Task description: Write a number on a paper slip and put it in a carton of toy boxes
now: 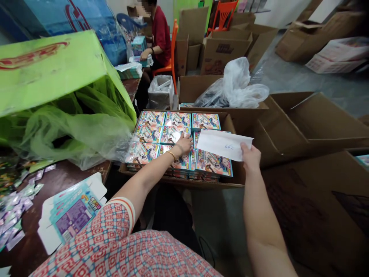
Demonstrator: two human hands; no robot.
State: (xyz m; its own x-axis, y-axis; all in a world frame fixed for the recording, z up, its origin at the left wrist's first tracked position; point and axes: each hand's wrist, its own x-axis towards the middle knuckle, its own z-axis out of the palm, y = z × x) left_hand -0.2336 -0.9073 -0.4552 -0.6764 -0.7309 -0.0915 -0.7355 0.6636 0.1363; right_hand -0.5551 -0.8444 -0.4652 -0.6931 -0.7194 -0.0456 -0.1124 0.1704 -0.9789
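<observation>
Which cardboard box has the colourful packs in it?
The open cardboard box under both hands; the colourful packs fill it in rows. The others look bare or hold bags.

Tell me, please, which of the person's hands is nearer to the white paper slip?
Right. The right hand pinches the white paper slip at its lower right corner, while the left hand rests apart on the packed boxes to its left.

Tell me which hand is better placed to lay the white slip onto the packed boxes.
Probably the right hand: it already grips the white paper slip by its edge, held just above the colourful boxes in the carton. The left hand is pressed flat on the boxes, holding nothing.
</observation>
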